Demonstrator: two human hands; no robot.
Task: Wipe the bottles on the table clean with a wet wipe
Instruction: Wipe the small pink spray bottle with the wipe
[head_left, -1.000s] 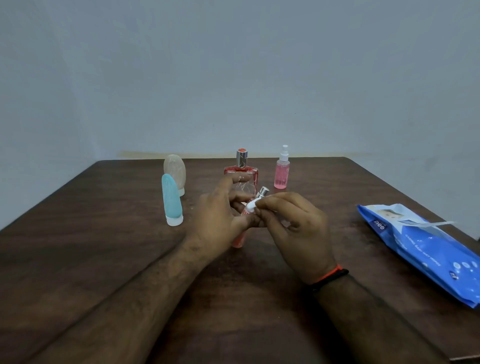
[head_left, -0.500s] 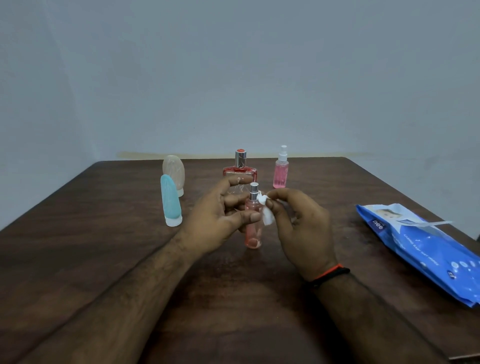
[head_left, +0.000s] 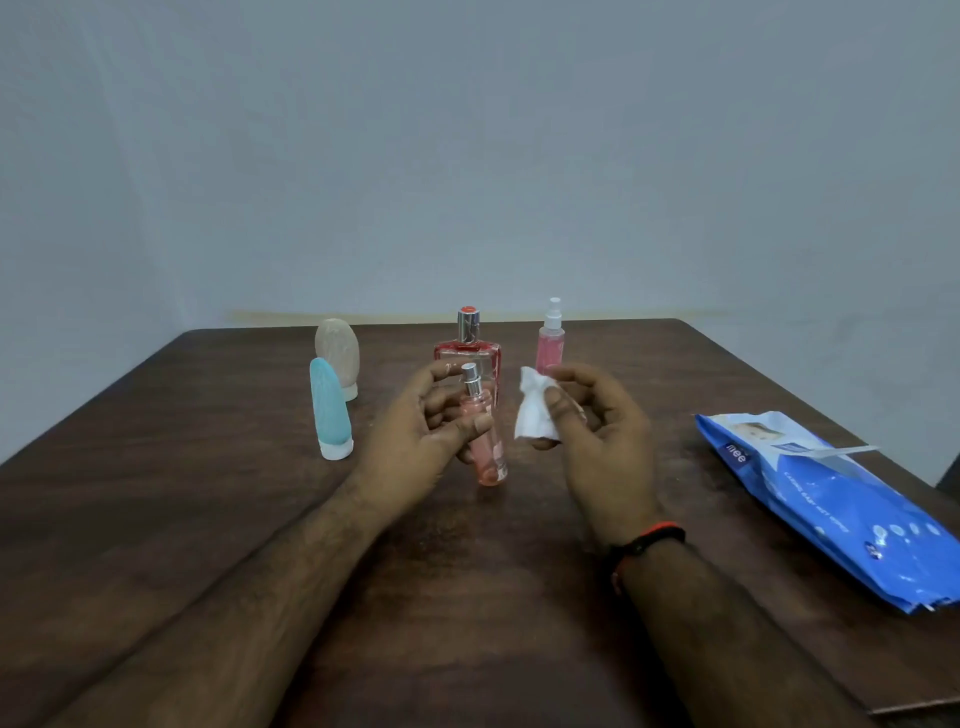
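My left hand (head_left: 415, 436) grips a slim pink spray bottle (head_left: 485, 449) with a silver top, upright, thumb across its front. My right hand (head_left: 597, 431) pinches a small white wet wipe (head_left: 535, 418) between thumb and fingers, a short gap to the right of that bottle, not touching it. Behind stand a square red perfume bottle (head_left: 470, 348) and a pink spray bottle (head_left: 549, 340) with a white nozzle. At the left stand a blue tube bottle (head_left: 328, 410) and a beige oval bottle (head_left: 337, 348), both cap down.
A blue pack of wet wipes (head_left: 831, 499) lies at the right of the dark wooden table (head_left: 156, 493), its flap peeled up. The table's right corner edge shows near the bottom right. A plain wall rises behind the far edge.
The slim bottle went from tilted to upright in my left hand. My right hand pulled the wipe off the bottle's top and away to the right.
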